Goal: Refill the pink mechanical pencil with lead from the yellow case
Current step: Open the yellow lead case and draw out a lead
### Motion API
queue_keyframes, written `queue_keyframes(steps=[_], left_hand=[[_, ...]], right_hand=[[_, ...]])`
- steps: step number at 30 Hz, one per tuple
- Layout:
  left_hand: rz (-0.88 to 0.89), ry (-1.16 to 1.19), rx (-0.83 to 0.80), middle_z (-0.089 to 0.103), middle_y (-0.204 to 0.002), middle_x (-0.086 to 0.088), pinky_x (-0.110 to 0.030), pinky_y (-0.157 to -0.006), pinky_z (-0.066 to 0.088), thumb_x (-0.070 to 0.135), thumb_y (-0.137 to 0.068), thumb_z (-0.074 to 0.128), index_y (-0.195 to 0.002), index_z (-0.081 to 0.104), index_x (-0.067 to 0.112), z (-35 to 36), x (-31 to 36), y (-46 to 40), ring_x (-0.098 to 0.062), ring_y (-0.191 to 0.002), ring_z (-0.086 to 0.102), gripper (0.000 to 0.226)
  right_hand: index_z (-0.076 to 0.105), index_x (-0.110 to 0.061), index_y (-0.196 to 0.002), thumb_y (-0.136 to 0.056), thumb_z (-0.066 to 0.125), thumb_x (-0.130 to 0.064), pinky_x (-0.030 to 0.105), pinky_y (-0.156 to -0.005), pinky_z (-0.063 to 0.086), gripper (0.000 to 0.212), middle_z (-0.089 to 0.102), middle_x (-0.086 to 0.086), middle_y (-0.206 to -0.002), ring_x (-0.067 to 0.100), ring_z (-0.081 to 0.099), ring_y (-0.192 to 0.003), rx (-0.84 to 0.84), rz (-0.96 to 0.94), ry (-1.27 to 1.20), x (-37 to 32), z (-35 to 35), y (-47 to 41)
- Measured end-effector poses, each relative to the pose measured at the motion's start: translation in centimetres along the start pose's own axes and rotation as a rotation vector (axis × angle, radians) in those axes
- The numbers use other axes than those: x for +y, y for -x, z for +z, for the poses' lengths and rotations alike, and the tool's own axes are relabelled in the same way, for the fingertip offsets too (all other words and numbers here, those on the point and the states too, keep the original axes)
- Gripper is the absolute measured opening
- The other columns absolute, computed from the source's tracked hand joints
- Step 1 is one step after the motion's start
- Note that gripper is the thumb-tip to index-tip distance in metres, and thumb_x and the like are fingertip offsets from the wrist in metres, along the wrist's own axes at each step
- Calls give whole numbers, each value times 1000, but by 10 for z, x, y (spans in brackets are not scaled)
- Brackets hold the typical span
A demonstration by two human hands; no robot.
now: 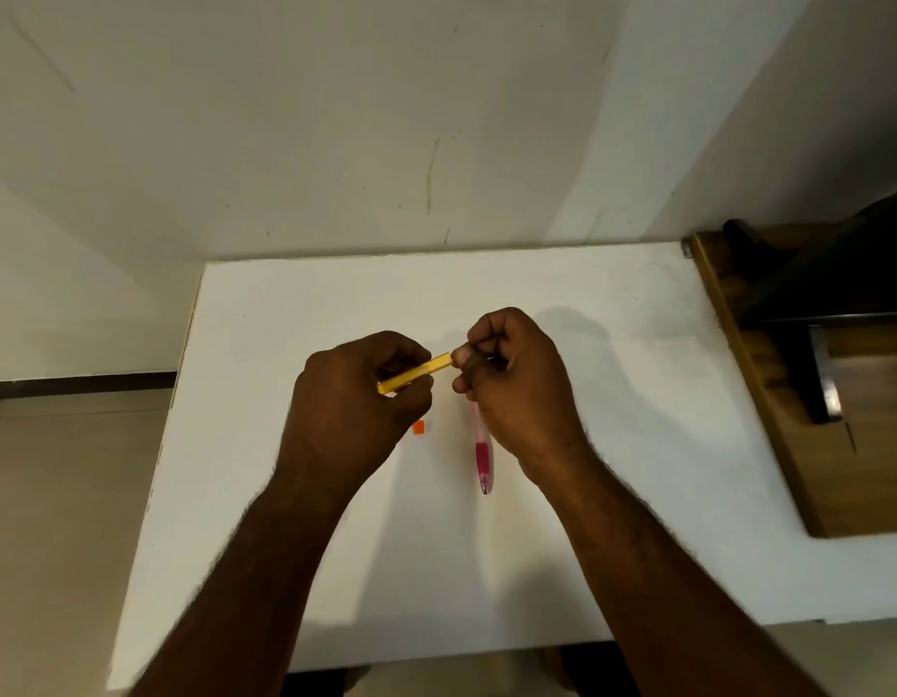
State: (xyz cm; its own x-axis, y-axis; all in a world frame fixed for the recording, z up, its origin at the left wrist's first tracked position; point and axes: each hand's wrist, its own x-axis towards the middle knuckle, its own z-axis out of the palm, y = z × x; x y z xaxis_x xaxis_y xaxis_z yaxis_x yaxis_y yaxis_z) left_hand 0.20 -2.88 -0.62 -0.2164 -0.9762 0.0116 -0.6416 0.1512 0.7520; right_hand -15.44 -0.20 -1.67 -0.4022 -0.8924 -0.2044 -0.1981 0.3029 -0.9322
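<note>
My left hand (358,394) grips the slim yellow lead case (419,370), holding it above the white table (612,445) with its right end tilted up. My right hand (512,379) is closed with its thumb and fingertips pinching at that raised end; whether it holds a lead I cannot tell. The pink mechanical pencil (483,452) lies on the table below my right hand, tip pointing toward me, its upper part hidden by that hand. A small orange cap (419,428) rests on the table just below my left hand.
A dark wooden piece of furniture (788,394) stands against the table's right side. A white wall rises right behind the table's far edge. Floor shows past the table's left edge.
</note>
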Motion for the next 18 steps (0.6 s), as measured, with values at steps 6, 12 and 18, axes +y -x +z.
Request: queue_keyframes(steps=[6,12,18], left_hand=[[13,25,3,74,-79,14,-26,-73,55,17,-79,78,-92,77,28,0,-2,-1,-2,-76,67,17],[48,42,-4,71,-81,23,-9,-68,44,27,-70,68,-91,75,39,0,1,-1,3,-76,66,25],[49,37,-14,71,-82,22,-14,-69,48,32,-68,65,-88,73,42,0,1,-1,-2,-77,66,24]], right_hand=[[67,-16,-101,-101,57,-6,27,-77,63,14,74,4,-91,18,76,-79,-51,97,-213,-4,0,0],[74,-8,-101,-101,56,-4,33,-88,62,19,75,13,-107,22,76,-93,-253,350,-543,-4,-5,1],[75,-8,-98,-98,58,2,30,-85,63,20,77,10,-101,18,78,-84,-266,363,-550,-1,-6,0]])
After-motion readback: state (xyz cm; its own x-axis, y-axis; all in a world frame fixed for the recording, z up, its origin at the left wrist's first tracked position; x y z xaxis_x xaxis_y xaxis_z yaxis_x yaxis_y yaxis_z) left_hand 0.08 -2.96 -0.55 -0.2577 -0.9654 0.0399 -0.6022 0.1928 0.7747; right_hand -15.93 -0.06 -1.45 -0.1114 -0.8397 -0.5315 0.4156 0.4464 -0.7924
